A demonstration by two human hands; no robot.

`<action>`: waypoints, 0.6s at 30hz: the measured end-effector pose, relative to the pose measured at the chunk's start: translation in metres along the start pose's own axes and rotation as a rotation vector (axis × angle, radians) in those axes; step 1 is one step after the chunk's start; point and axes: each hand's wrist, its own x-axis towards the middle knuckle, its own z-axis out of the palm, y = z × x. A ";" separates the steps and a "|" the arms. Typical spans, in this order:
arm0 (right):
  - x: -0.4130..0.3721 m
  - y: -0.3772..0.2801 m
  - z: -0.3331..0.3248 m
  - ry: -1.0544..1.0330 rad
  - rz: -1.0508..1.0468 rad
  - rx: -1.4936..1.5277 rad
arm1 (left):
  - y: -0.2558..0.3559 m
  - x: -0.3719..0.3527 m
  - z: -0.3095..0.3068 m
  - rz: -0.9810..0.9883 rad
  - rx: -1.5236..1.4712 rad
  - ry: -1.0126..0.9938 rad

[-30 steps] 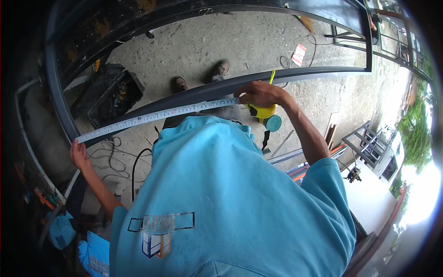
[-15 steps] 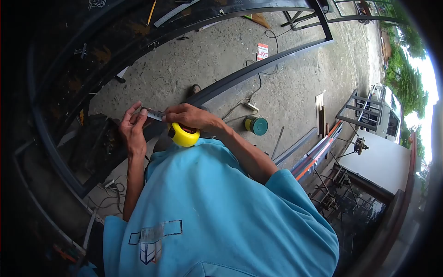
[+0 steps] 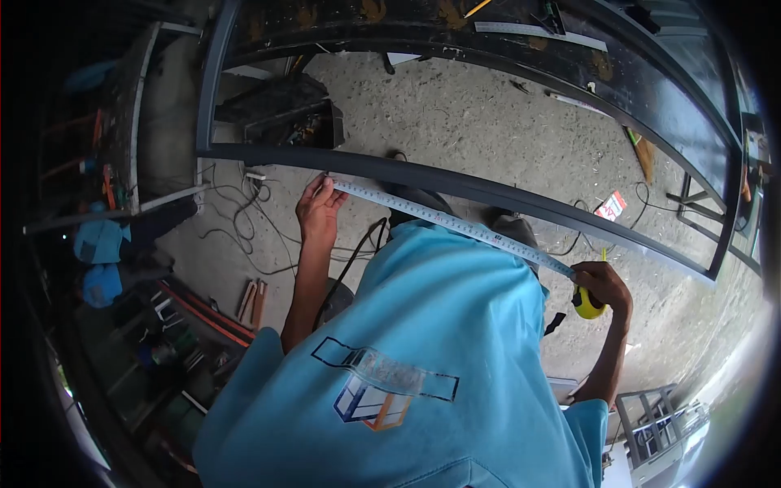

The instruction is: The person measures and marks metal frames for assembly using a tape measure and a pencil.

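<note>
A yellow tape measure is in my right hand, whose fingers wrap round its case. Its pale blade runs out to the left across the front of my blue shirt. At the far end, my left hand pinches the blade's tip between thumb and fingers. Just beyond the blade lies the near bar of a dark metal frame, roughly alongside it, at a slight angle.
On the dark surface beyond are a steel ruler and a pencil. A black tool tray sits behind the frame's left part. Cables and wooden pieces lie on the floor at left.
My hands have moved far apart, and much more blade is drawn out between them. The view has turned, so the frame's near bar now runs across in front of me.
</note>
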 end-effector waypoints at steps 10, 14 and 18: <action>-0.020 0.158 -0.153 -0.027 -0.034 0.062 | -0.109 -0.060 0.067 0.141 -0.126 0.192; -0.008 0.205 -0.191 0.096 -0.018 -0.170 | -0.101 -0.049 0.067 0.191 -0.107 0.232; -0.007 0.189 -0.191 0.180 0.020 -0.226 | -0.098 -0.048 0.074 0.125 -0.077 0.166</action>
